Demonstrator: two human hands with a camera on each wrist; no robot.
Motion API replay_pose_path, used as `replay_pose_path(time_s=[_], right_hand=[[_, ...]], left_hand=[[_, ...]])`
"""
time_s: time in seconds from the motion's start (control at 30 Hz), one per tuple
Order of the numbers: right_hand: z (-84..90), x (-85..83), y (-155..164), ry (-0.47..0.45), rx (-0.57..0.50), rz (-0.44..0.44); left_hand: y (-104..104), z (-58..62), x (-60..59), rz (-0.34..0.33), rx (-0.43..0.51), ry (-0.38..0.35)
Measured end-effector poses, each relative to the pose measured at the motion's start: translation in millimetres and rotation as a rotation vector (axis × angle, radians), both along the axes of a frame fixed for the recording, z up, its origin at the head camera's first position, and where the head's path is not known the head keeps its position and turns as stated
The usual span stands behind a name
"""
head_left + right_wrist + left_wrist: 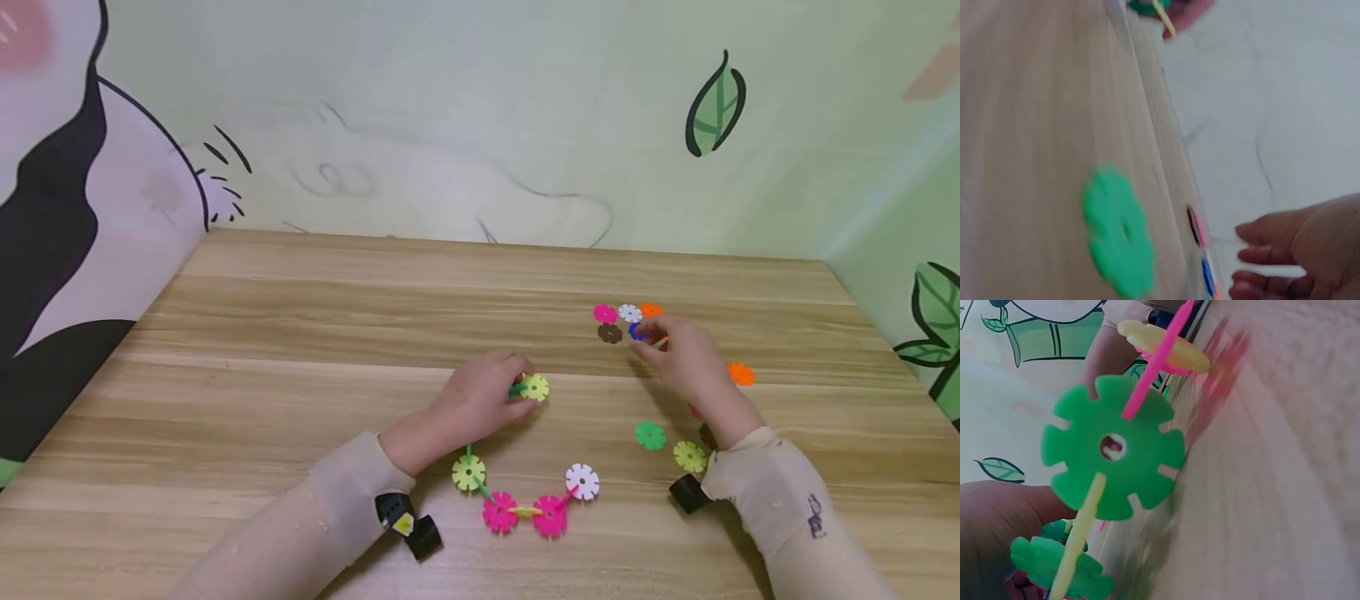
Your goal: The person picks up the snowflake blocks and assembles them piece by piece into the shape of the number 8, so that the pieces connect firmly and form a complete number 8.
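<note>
One curved chain [517, 500] of yellow, pink, white snowflake discs

Bright even light; wrist views blurred (right perhaps worst).

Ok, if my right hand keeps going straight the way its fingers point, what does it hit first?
Probably the blue disc, right at the fingertips of the right hand, in the loose cluster with the white disc and brown disc. Contact can't be told.

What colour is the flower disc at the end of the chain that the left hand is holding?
Yellow-green. The disc at the left hand shows best in the head view.
</note>
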State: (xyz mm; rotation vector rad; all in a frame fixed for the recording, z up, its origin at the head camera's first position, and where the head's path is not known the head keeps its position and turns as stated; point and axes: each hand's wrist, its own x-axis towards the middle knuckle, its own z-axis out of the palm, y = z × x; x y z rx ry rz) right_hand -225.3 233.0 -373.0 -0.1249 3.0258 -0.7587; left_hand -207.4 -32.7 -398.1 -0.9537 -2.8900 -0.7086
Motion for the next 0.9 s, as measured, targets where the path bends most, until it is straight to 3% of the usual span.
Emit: replay_pose_path(time_s=[0.17, 0.37, 0.9], right_hand=[[0.5, -6.1, 22.9, -0.088, 0.16, -0.079], [0.0, -8.1, 31.4, -0.136, 0.217, -0.099], [-1.0, -7.5, 34.2, -0.093, 0.08, -0.063]], left_hand=[[-0.3, 0.8, -0.1, 0.017, -0.008, -0.002], [-1.7, -0.2, -1.5, 0.033, -0.027, -0.008], [-5.2, -0.8, -3.1, 0.042, -0.022, -0.019]])
